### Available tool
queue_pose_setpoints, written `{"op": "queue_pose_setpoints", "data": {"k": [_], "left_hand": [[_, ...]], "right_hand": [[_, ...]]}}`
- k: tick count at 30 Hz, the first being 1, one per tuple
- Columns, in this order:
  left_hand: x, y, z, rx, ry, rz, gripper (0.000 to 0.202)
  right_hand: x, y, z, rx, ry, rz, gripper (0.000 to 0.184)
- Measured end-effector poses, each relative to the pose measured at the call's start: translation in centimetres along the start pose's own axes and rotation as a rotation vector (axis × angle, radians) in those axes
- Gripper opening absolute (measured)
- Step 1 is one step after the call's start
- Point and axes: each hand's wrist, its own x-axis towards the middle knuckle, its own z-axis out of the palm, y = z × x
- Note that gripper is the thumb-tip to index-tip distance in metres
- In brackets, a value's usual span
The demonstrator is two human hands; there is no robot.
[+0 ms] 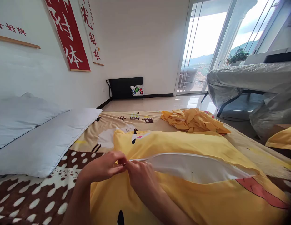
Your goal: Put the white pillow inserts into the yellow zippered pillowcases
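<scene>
A yellow pillowcase (194,197) with printed cartoon features lies across the bed in front of me. Its long opening gapes, and a white pillow (183,165) shows inside. At the left end of this opening my left hand (107,167) pinches the edge of the fabric with thumb and fingers. My right hand (142,175) is closed against it, gripping the same edge, and the fingertips of both hands meet. A tiny dark spot shows between them, possibly a zipper pull, too small to make out.
Two white pillows (53,140) lie at the left on a brown and beige patterned blanket (37,200). Crumpled yellow-orange cloth (194,120) sits at the bed's far side. Beyond stand a black folded panel (122,87) against the wall and a plastic-covered table (253,78) at right.
</scene>
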Motion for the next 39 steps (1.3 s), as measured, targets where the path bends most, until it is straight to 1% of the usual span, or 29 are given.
{"op": "queue_pose_setpoints", "data": {"k": [3, 6, 11, 15, 19, 22, 26, 29, 31, 32, 33, 35, 36, 38, 39], "left_hand": [[0.7, -0.3, 0.6, 0.032, -0.040, -0.039, 0.015], [1.3, -1.0, 0.9, 0.024, -0.076, -0.034, 0.011], [1.3, -2.2, 0.4, -0.040, -0.118, 0.017, 0.015], [0.9, -2.8, 0.0, -0.088, -0.125, 0.032, 0.017], [0.4, -2.4, -0.1, -0.137, -0.160, 0.048, 0.018], [0.1, -2.2, -0.4, -0.143, -0.147, 0.050, 0.018], [0.2, -2.5, -0.4, -0.155, -0.156, 0.039, 0.017], [0.4, -2.2, -0.1, -0.086, -0.153, -0.019, 0.018], [0.2, -1.2, 0.2, -0.009, -0.109, -0.044, 0.010], [0.1, -0.3, 0.5, 0.005, -0.068, -0.017, 0.007], [0.0, 0.7, 0.8, -0.006, -0.011, 0.031, 0.012], [0.1, 3.1, 1.7, -0.074, 0.146, 0.126, 0.019], [0.4, 4.2, 2.4, -0.091, 0.229, 0.138, 0.022], [1.6, 5.9, 4.0, -0.065, 0.358, 0.090, 0.029], [2.3, 6.4, 4.8, -0.039, 0.390, 0.056, 0.028]], "right_hand": [[0.0, -0.1, -0.1, -0.034, 0.013, 0.024, 0.023], [0.0, -0.4, 0.2, -0.093, 0.039, 0.039, 0.020], [-0.1, -0.2, 0.2, -0.143, 0.116, 0.107, 0.020], [-1.0, 0.9, -0.8, -0.080, 0.127, 0.132, 0.024], [-2.3, 2.6, -2.2, -0.014, 0.165, 0.143, 0.028], [-3.2, 3.8, -3.4, 0.036, 0.149, 0.177, 0.030], [-3.7, 4.4, -4.5, 0.074, 0.116, 0.185, 0.030], [-3.9, 4.6, -4.7, 0.041, 0.106, 0.203, 0.027], [-3.8, 4.6, -4.8, 0.022, 0.106, 0.204, 0.026], [-3.8, 4.5, -4.9, 0.017, 0.107, 0.198, 0.026], [-3.8, 4.5, -5.0, 0.015, 0.111, 0.187, 0.027], [-3.6, 4.3, -5.1, 0.002, 0.123, 0.155, 0.029], [-3.5, 4.2, -5.2, -0.014, 0.127, 0.139, 0.030], [-3.3, 3.9, -5.4, -0.065, 0.130, 0.122, 0.029], [-3.2, 3.9, -5.5, -0.095, 0.125, 0.120, 0.028]]}}
